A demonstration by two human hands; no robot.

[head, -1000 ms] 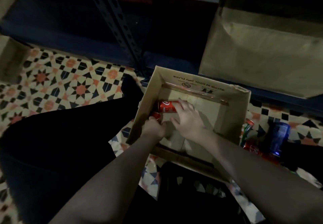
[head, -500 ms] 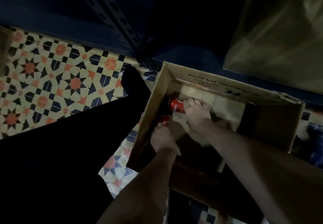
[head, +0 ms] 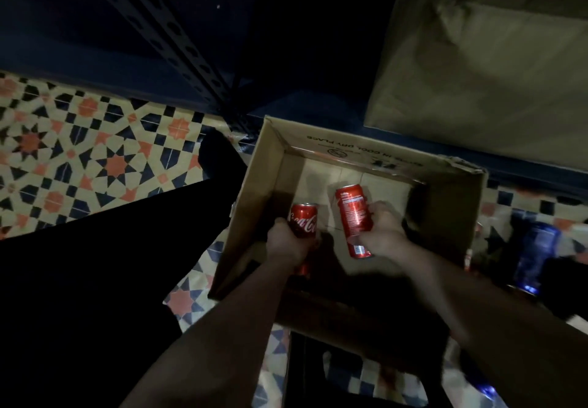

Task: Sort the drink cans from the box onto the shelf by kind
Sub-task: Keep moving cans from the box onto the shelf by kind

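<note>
From the head camera, both hands are inside the open cardboard box [head: 270,166] on the tiled floor [head: 95,153]. The left hand [head: 286,242] is wrapped tight around one red can [head: 304,218]. The right hand [head: 386,236] grips a second red can [head: 353,216]. A blue can [head: 534,255] lies on the floor, right of the box.

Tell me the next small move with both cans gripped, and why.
Probably lift both out together: the left hand and right hand each grip a red can over the box, same kind.
</note>
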